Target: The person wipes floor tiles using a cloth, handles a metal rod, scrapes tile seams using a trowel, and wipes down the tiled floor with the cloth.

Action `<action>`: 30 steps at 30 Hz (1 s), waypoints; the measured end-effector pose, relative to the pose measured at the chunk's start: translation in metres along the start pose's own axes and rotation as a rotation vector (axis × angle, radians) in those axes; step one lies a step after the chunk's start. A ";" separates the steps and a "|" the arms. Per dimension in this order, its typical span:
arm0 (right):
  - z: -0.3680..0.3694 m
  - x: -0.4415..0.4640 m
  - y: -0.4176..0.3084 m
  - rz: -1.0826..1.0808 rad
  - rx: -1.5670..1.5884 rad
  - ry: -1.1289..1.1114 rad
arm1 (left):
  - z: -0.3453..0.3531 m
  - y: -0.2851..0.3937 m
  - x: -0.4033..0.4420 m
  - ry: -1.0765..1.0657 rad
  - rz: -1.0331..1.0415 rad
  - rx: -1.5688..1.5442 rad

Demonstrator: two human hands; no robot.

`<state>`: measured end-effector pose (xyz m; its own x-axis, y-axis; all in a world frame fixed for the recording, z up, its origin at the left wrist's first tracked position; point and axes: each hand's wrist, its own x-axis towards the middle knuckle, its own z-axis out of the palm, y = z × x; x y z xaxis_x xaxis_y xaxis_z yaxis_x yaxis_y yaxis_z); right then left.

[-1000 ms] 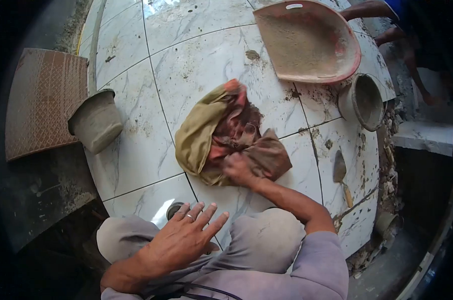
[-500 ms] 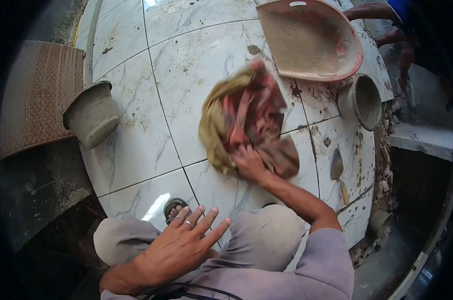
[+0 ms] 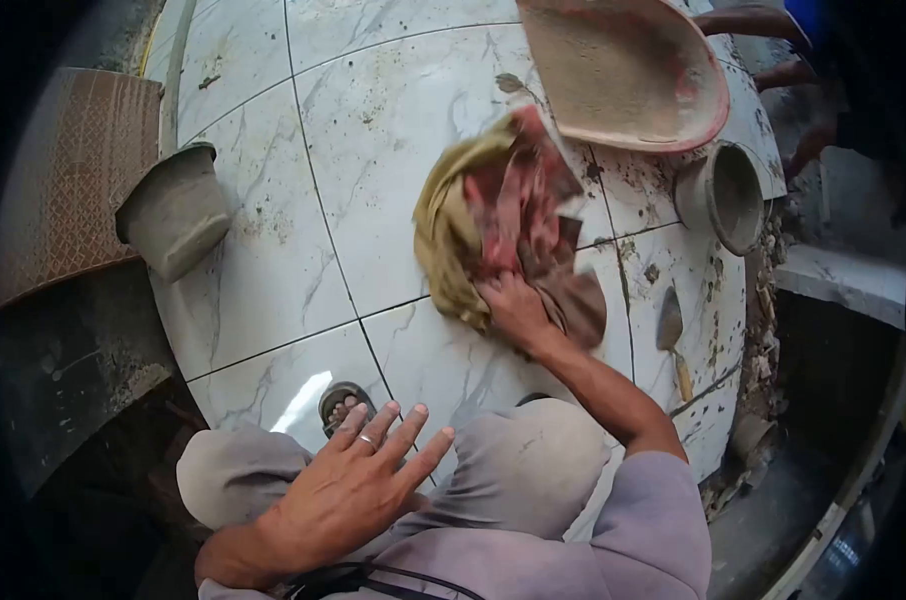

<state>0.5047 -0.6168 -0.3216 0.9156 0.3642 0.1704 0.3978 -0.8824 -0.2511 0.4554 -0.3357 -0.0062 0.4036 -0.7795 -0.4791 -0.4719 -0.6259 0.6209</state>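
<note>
Right now, the cloth (image 3: 443,225), olive on its left side and reddish-brown on its right, lies bunched on the white tiled floor (image 3: 373,200), in the middle of the scene beyond the person's knees. The right hand (image 3: 518,305) is on its near edge, fingers bent into the folds and apparently closed on a gathered part; the fingertips are partly hidden. The left hand (image 3: 348,490) has its fingers spread, holds nothing and hangs over the lap, near the left knee (image 3: 238,475).

Judging by how the floor looks, the work seems only partly through. The tiles near the knees show mostly white, with faint specks. Brown specks dot those on the far left, a flat patch of dirt (image 3: 510,83) lies beyond the cloth, and the right side carries the heaviest spatter, with a small lump (image 3: 652,273) near the trowel (image 3: 671,322). What lies under the cloth cannot be seen.

A reddish scoop (image 3: 721,95), coated inside with dried grey-brown matter, sits on the far right, with a grey bucket (image 3: 695,190) just to its near side. Another bucket (image 3: 178,215) stands tilted on the left, beside a brown patterned panel (image 3: 83,180). At the far right edge, a co-worker's arm (image 3: 748,20) reaches in behind the scoop.
</note>
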 end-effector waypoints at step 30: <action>-0.118 0.032 0.029 0.047 -0.001 -0.336 | 0.011 0.015 0.015 -0.072 -0.062 0.107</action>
<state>0.5384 -0.6661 -0.2109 0.9011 0.4008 -0.1654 0.3547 -0.9008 -0.2506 0.4458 -0.3568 -0.0102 0.3789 -0.7367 -0.5601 -0.5307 -0.6688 0.5207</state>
